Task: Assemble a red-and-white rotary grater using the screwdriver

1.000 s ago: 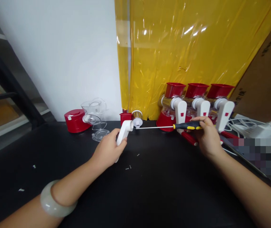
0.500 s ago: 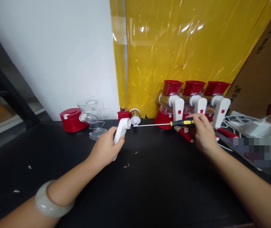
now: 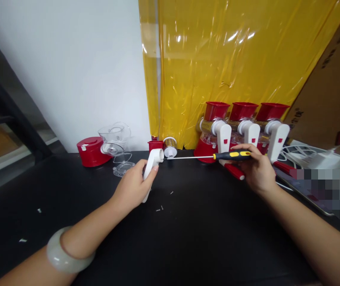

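My left hand (image 3: 134,182) is closed around a white crank handle (image 3: 151,165), its round socket end turned to the right. In my right hand (image 3: 257,171) is a black and yellow screwdriver (image 3: 232,155), held level with its shaft pointing left. The tip reaches the socket's opening; whether it touches inside I cannot tell. Just behind the tip lies a grater drum (image 3: 170,147) with a white end, beside a small red hopper (image 3: 155,145). A few small screws (image 3: 159,209) lie on the black table (image 3: 188,238) below my hands.
Three assembled red rotary graters (image 3: 216,131) stand at the back right. A red base (image 3: 92,151) and clear plastic housing (image 3: 114,137) stand at the left. White cables (image 3: 304,153) and a tablet-like device (image 3: 315,198) lie at the right. Small scraps (image 3: 39,210) lie at the left.
The screwdriver has turned about its axis, showing more yellow on its grip. My right fingers have shifted on the handle. The crank handle stays nearly in place.
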### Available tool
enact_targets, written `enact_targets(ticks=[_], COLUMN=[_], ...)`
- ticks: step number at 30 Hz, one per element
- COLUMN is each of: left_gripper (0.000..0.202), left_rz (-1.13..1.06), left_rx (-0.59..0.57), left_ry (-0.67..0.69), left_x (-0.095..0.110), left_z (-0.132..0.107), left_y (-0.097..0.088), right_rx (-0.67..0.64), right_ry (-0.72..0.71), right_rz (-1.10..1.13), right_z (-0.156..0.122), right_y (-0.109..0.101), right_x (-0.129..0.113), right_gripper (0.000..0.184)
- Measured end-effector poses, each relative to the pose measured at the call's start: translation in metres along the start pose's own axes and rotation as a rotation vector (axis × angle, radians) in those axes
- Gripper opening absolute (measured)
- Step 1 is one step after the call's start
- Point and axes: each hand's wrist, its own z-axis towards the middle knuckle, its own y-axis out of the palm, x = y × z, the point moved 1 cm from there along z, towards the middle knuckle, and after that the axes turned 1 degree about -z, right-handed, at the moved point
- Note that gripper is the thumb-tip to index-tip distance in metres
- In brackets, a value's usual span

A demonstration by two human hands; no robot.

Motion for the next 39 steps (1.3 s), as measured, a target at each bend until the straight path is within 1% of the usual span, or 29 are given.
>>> enact_targets(ticks=[4, 11, 21, 26, 30, 39], left_gripper=[0.045, 0.047, 0.046, 0.046, 0.046, 0.046], left_rz=[0.0, -0.01, -0.01, 0.003, -0.002, -0.002], left_rx=[0.001, -0.013, -0.014, -0.014, -0.011, -0.022], left_ry=[0.022, 0.015, 0.008, 0.009, 0.003, -0.008], left_x=[0.001, 0.002, 0.002, 0.002, 0.002, 0.001], left_z=[-0.001, -0.001, -0.002, -0.001, -0.001, -0.002], left_y=[-0.001, -0.002, -0.003, -0.002, -0.002, -0.002], right_rx=[-0.004, 0.031, 0.122, 0.144, 0.147, 0.092], right_ry=[0.003, 0.013, 0.036, 0.074, 0.064, -0.005], right_rz=[0.018, 0.026, -0.083, -0.113, -0.134, -0.158], right_z=[0.002, 0.005, 0.003, 0.003, 0.003, 0.004], right_y=[-0.002, -0.005, -0.001, -0.004, -0.006, -0.006], right_x=[0.003, 0.011, 0.006, 0.008, 0.011, 0.01], right_gripper=[0.024, 0.024, 0.02, 0.02, 0.02, 0.023])
